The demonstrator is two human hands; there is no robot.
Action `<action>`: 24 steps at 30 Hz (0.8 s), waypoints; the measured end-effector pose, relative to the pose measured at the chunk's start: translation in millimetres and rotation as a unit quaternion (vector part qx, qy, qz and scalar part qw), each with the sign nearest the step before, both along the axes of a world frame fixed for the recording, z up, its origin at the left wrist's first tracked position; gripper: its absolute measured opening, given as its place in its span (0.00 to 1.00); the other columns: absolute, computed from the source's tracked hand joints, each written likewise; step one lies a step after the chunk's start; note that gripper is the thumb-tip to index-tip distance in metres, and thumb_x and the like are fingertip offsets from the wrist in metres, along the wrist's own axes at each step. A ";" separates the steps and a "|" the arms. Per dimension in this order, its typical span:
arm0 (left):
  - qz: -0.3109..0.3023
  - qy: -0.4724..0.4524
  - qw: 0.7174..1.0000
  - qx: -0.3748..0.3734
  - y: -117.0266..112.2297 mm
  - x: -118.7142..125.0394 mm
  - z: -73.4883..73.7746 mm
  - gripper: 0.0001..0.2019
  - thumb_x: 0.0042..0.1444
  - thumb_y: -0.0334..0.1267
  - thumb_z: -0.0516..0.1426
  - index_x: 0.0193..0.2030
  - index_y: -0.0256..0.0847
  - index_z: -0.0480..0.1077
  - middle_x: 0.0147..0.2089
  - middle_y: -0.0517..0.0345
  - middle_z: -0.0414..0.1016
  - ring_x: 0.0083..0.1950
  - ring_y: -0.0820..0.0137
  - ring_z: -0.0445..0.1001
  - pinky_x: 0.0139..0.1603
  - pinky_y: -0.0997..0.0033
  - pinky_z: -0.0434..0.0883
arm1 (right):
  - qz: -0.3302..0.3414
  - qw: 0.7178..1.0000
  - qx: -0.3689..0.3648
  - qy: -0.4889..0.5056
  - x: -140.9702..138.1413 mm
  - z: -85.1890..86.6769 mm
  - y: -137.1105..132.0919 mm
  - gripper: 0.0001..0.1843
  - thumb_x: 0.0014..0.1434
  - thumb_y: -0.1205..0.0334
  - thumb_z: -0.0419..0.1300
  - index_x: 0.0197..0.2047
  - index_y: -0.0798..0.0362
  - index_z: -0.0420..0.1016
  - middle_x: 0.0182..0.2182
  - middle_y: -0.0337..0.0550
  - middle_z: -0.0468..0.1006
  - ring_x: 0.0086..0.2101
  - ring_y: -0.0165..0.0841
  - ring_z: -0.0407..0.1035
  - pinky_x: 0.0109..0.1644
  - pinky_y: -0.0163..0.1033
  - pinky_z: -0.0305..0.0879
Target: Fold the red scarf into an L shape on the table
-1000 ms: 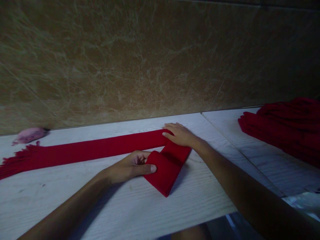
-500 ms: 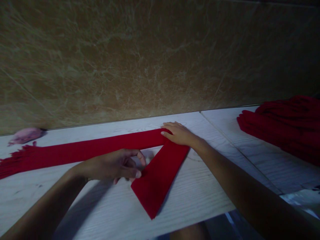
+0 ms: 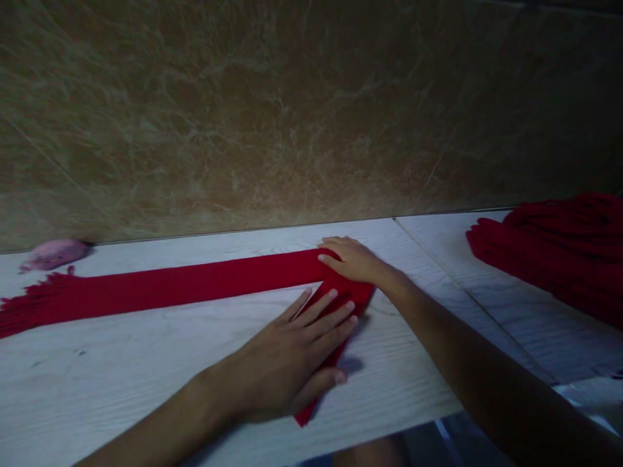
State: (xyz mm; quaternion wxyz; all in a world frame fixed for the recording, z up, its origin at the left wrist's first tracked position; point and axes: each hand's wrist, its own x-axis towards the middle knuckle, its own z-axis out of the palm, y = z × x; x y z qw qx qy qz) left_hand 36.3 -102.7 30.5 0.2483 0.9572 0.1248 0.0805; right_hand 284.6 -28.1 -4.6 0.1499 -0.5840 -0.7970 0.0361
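Head view: left hand [image 3: 296,353] flat, fingers spread, pressing the folded end of the red scarf [image 3: 195,288] on the white table [image 3: 146,383]. Right hand [image 3: 353,261] flat, pinning the fold corner. Nothing gripped.

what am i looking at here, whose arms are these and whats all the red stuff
This is one picture from a camera worn on a person's head, looking forward and down, so the two bare arms are the wearer's own. There is no machine. A long red scarf lies stretched across a pale wooden table, its fringe at the far left. Near its right end the scarf is folded back at an angle toward the person. The left hand lies flat, fingers spread, on the folded part. The right hand presses on the corner of the fold. Neither hand grips anything. At the far right lies a pile of red cloth, and at the far left, by the brown wall, a small pink thing, too blurred to name.
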 end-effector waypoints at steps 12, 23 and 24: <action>0.017 -0.005 1.000 -0.015 14.8 -12.2 -2.2 0.36 0.71 0.57 0.52 0.79 0.43 0.50 0.81 0.48 0.45 0.82 0.53 0.35 0.79 0.42 0.30 | 0.031 0.999 0.022 0.027 12.0 -14.9 11.8 0.28 0.70 0.48 0.50 0.64 0.52 0.75 0.64 0.52 0.74 0.64 0.48 0.66 0.72 0.58 0.58; 0.395 0.138 0.901 0.112 85.0 -51.9 -19.9 0.32 0.74 0.57 0.43 0.79 0.46 0.50 0.82 0.48 0.43 0.81 0.46 0.37 0.75 0.26 0.39 | 0.017 0.999 0.022 0.031 11.5 -17.0 14.7 0.30 0.68 0.41 0.49 0.61 0.50 0.76 0.63 0.52 0.75 0.63 0.51 0.68 0.71 0.61 0.60; 0.401 0.148 0.897 0.110 86.0 -52.7 -21.4 0.33 0.74 0.58 0.41 0.79 0.47 0.49 0.82 0.49 0.43 0.82 0.46 0.37 0.75 0.26 0.39 | 0.018 0.999 0.023 0.034 11.8 -17.2 15.1 0.30 0.68 0.41 0.49 0.61 0.50 0.77 0.63 0.52 0.75 0.63 0.51 0.68 0.70 0.62 0.60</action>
